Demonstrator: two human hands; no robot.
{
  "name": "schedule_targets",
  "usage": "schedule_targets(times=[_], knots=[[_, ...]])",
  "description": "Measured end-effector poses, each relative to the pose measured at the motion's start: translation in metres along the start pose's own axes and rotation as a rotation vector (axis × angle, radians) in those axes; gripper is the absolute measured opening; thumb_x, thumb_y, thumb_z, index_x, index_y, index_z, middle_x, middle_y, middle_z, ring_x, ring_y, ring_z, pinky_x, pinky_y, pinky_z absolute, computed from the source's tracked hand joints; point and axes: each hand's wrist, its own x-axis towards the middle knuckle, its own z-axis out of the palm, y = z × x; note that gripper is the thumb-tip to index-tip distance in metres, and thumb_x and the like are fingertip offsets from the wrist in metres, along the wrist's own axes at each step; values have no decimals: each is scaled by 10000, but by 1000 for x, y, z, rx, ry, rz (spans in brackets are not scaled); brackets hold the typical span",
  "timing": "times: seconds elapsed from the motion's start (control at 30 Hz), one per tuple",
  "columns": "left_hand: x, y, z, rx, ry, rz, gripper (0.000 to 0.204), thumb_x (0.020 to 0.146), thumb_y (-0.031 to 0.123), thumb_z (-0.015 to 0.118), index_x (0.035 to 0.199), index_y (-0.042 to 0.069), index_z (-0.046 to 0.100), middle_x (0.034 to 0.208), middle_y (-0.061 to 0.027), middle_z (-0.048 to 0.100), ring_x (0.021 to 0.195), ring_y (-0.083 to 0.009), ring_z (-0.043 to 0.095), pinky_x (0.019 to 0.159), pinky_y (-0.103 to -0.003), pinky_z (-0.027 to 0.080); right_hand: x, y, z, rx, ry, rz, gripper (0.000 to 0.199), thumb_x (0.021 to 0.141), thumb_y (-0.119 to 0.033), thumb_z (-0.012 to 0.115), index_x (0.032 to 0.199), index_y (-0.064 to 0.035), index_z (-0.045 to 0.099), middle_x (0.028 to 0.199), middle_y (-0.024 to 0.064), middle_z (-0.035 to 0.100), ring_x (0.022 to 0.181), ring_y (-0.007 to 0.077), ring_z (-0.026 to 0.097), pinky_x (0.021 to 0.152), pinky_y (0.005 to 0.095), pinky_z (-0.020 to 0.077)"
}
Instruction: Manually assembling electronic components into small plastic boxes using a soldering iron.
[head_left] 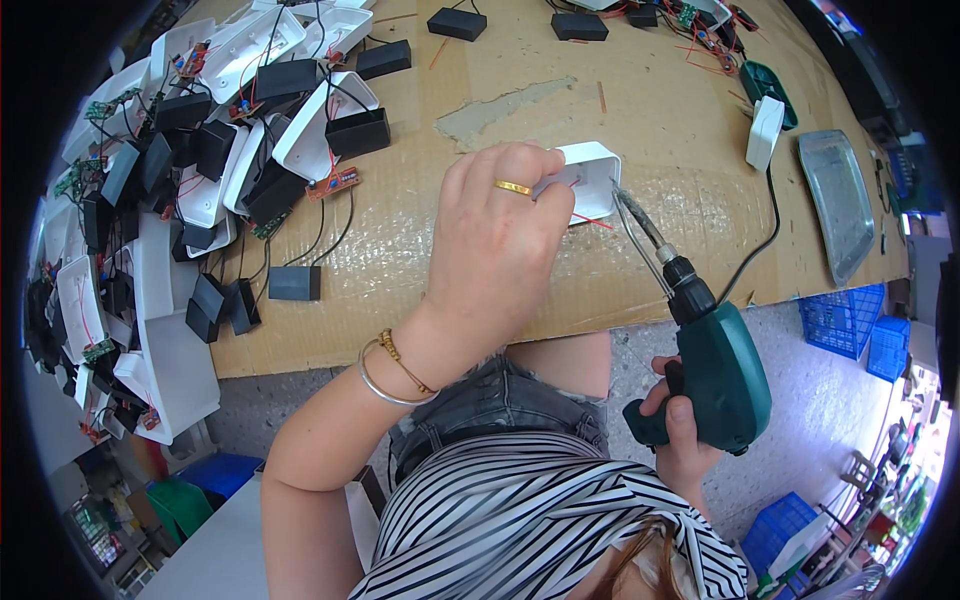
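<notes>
My left hand (500, 225) is closed around a small white plastic housing (598, 165) above the cardboard-covered table. Thin red wires show inside the housing and poke out past its near edge. In my right hand (685, 435) is a green soldering gun (728, 375), with a finger at its trigger. The gun's tip and the thin metal tube beside it reach the housing's right side; whether they touch it I cannot tell. My left fingertips are partly hidden behind the hand.
White housings (250, 50), black boxes (358, 132) and small circuit boards (333, 184) with wires are heaped at the left. A metal tray (838, 205) lies at the right, near a white plug-like block (765, 133) with a black cord. Blue crates (842, 318) stand below the table's right edge.
</notes>
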Motion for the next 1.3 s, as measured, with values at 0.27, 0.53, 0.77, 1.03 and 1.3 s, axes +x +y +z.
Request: schedule_targets(times=[0.27, 0.53, 0.77, 1.03, 1.3], knots=[[5, 9, -11, -81, -83, -83, 221, 651, 88, 665, 832, 20, 557, 971, -101, 516, 900, -278, 518, 798, -398, 405, -2, 0, -3, 8, 31, 7, 546, 791, -282, 654, 1169, 66, 468, 965, 185, 596, 614, 135, 555, 602, 251, 446], [1, 2, -7, -69, -54, -38, 244, 715, 108, 659, 916, 28, 547, 984, -95, 513, 915, -272, 519, 790, -388, 414, -4, 0, -4, 2, 21, -28, 548, 796, -283, 647, 1173, 71, 465, 965, 188, 596, 624, 136, 557, 607, 252, 447], [2, 3, -3, -13, -41, -34, 168, 715, 100, 643, 837, 28, 553, 959, -88, 524, 889, -268, 527, 771, -377, 421, -6, -1, -5, -7, 2, -39, 547, 803, -289, 634, 1170, 80, 463, 970, 194, 591, 634, 139, 559, 611, 261, 448], [3, 2, 1, -11, 26, -81, 116, 713, 41, 608, 797, 7, 536, 947, -90, 521, 832, -270, 519, 736, -380, 432, -6, 0, -5, -17, -52, 11, 576, 799, -298, 644, 1192, 74, 449, 996, 192, 593, 640, 137, 558, 624, 269, 448], [2, 0, 2, -17, 26, -88, 125, 728, 45, 611, 807, -6, 528, 950, -98, 516, 824, -273, 521, 729, -364, 444, 0, -1, 3, -11, -69, 28, 578, 805, -263, 649, 1224, 67, 426, 1013, 184, 593, 658, 133, 556, 626, 265, 449]])
